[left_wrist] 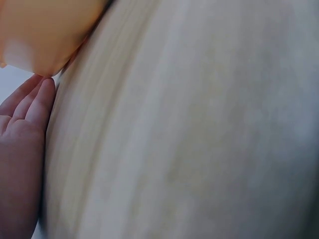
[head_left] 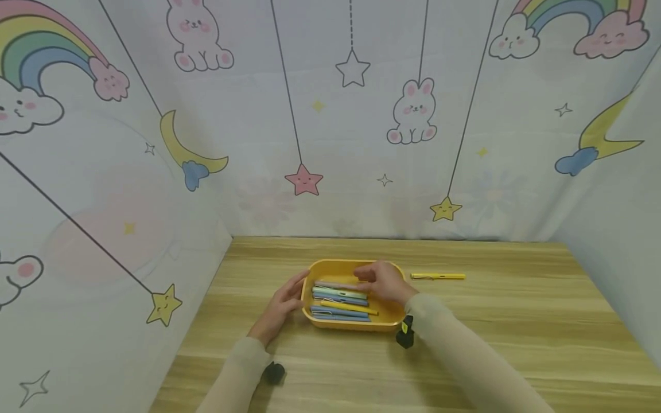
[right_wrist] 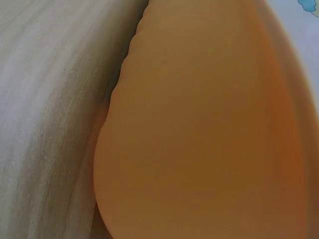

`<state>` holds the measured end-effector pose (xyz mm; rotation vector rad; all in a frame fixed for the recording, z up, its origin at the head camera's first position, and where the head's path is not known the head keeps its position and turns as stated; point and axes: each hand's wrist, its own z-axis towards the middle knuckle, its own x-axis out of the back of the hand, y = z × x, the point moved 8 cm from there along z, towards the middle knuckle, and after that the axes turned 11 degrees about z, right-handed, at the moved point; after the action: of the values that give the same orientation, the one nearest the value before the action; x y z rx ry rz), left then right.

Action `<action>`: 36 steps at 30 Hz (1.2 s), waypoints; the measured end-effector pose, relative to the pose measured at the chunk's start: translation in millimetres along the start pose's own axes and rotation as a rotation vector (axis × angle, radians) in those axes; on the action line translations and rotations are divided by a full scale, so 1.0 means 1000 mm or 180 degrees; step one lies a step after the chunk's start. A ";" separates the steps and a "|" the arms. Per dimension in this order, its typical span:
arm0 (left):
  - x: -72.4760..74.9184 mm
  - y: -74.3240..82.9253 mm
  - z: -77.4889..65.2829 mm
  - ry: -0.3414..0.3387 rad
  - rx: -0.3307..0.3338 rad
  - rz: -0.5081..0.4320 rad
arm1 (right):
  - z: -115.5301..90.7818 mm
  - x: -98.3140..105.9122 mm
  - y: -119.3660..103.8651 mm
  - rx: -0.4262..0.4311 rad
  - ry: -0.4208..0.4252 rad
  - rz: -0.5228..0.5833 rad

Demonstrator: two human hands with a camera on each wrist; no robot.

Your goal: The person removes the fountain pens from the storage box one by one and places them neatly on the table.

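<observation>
A yellow-orange plastic basket (head_left: 389, 310) sits on the wood-grain table and holds several pens lying side by side. Among them are blue pens (head_left: 341, 316), a yellow pen (head_left: 348, 308), a pale green pen (head_left: 335, 292) and a pale lavender pen (head_left: 335, 285) along the back. My left hand (head_left: 281, 307) rests against the basket's left outer side; in the left wrist view its nearly straight fingers (left_wrist: 40, 102) touch the wall. Reaching over the right side, my right hand (head_left: 387, 282) is inside the basket, thumb beside the lavender pen's right end, with a gap between thumb and forefinger.
Another yellow pen (head_left: 439, 276) lies on the table (head_left: 516, 321) to the right of the basket. Printed cloth walls (head_left: 361, 218) with stars, rabbits and rainbows stand behind and at both sides. The basket's outer wall (right_wrist: 199, 124) fills the right wrist view.
</observation>
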<state>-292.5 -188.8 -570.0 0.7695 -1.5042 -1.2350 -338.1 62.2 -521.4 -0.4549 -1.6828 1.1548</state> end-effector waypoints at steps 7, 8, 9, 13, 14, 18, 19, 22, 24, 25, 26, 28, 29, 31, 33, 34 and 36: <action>0.000 0.001 0.000 -0.0008 -0.0002 0.0009 | 0.004 -0.007 0.002 0.0130 -0.0097 -0.0019; 0.000 0.000 0.000 -0.0005 0.0011 0.0013 | 0.005 -0.007 0.002 0.0131 -0.0100 -0.0027; 0.000 0.000 0.000 -0.0008 0.0011 0.0009 | 0.005 -0.008 0.002 0.0131 -0.0101 -0.0045; 0.000 0.001 0.000 -0.0003 0.0019 0.0001 | 0.007 -0.009 0.002 0.0133 -0.0090 -0.0102; 0.000 0.001 0.000 0.0005 0.0026 0.0003 | 0.007 -0.009 0.002 0.0128 -0.0088 -0.0109; 0.001 0.001 -0.001 0.0026 0.0035 0.0010 | 0.009 -0.012 0.003 0.0130 -0.0103 -0.0102; 0.001 0.001 -0.001 0.0028 0.0036 0.0007 | 0.009 -0.013 0.003 0.0128 -0.0109 -0.0097; 0.001 0.001 -0.001 0.0028 0.0030 0.0005 | 0.010 -0.015 0.003 0.0141 -0.0111 -0.0115; 0.001 0.001 -0.001 0.0030 0.0025 0.0010 | 0.011 -0.015 0.002 0.0178 -0.0093 -0.0142; 0.001 0.001 -0.001 0.0032 0.0037 0.0010 | 0.011 -0.015 0.002 0.0186 -0.0079 -0.0153; 0.001 0.001 -0.001 0.0029 0.0030 0.0008 | 0.011 -0.016 0.002 0.0205 -0.0070 -0.0173; 0.000 0.002 -0.001 0.0021 0.0024 0.0005 | 0.011 -0.015 0.002 0.0232 -0.0051 -0.0200; 0.000 0.002 -0.001 0.0014 0.0020 0.0004 | 0.011 -0.015 0.002 0.0242 -0.0045 -0.0213; 0.000 0.002 -0.001 0.0002 0.0011 0.0004 | 0.010 -0.016 0.002 0.0251 -0.0043 -0.0238; 0.000 0.001 -0.001 0.0008 0.0014 0.0013 | 0.009 -0.016 0.002 0.0243 -0.0041 -0.0219; 0.000 0.001 -0.001 0.0013 0.0013 0.0017 | 0.009 -0.016 0.002 0.0239 -0.0038 -0.0205; 0.000 0.001 -0.001 0.0018 0.0011 0.0032 | 0.008 -0.016 0.002 0.0225 -0.0040 -0.0192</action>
<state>-291.3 -189.0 -568.9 0.7663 -1.5043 -1.2220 -339.1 47.2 -531.8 -0.3511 -1.6500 1.1709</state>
